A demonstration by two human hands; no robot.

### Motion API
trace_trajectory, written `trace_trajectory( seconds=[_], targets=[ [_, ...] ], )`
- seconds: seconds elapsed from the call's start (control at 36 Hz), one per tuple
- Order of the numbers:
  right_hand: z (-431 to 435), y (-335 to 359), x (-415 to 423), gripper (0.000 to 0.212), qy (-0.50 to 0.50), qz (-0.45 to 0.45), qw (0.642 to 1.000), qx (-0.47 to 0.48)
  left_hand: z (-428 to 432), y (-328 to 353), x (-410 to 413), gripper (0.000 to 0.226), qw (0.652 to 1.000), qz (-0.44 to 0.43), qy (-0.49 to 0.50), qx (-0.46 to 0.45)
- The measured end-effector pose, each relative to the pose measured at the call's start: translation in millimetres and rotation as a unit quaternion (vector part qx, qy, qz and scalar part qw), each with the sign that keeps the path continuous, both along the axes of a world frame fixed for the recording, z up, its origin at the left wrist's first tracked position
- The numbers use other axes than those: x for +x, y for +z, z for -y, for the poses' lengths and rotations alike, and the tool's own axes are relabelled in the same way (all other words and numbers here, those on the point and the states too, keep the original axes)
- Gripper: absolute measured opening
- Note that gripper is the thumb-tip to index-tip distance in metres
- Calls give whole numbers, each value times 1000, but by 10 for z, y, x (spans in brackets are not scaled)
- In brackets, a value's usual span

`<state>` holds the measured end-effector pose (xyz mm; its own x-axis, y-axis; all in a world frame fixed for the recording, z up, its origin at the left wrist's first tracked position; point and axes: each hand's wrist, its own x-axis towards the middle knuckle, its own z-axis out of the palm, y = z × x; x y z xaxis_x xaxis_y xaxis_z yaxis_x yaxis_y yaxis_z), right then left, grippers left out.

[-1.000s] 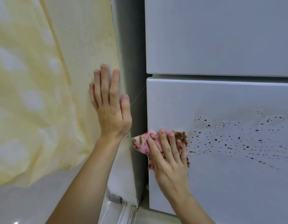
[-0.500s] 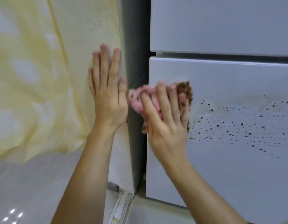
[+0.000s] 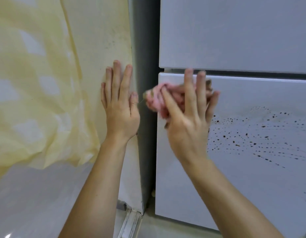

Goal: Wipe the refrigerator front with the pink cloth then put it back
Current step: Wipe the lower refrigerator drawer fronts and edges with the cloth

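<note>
A pale yellow curtain (image 3: 37, 100) hangs at left over a stained wall (image 3: 100, 48), beside the grey refrigerator side (image 3: 145, 66). The left hand (image 3: 120, 107) lies flat on that wall, fingers straight and close together. The right hand (image 3: 188, 117), fingers spread, presses the bunched pink cloth (image 3: 157, 98) against the lower refrigerator door (image 3: 183, 194) at its top left corner, higher than a second ago. Brown splatter (image 3: 255, 134) dots the door to the right, unwiped

No readable text or labels anywhere
</note>
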<state>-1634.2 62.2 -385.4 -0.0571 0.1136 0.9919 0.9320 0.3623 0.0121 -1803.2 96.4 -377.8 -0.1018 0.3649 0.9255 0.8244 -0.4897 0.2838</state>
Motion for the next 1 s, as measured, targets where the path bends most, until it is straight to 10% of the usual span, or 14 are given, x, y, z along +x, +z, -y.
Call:
trace_trajectory(
  seconds=[0.58,1.0],
  targets=[
    [21,-1405,366,79,4,174,977,-126,-133,-712,48,69,998,-2,58,-22],
    [-19,-271,401,60,19,-83,996,-40,-94,-686,130,72,997,12,63,-32]
  ],
)
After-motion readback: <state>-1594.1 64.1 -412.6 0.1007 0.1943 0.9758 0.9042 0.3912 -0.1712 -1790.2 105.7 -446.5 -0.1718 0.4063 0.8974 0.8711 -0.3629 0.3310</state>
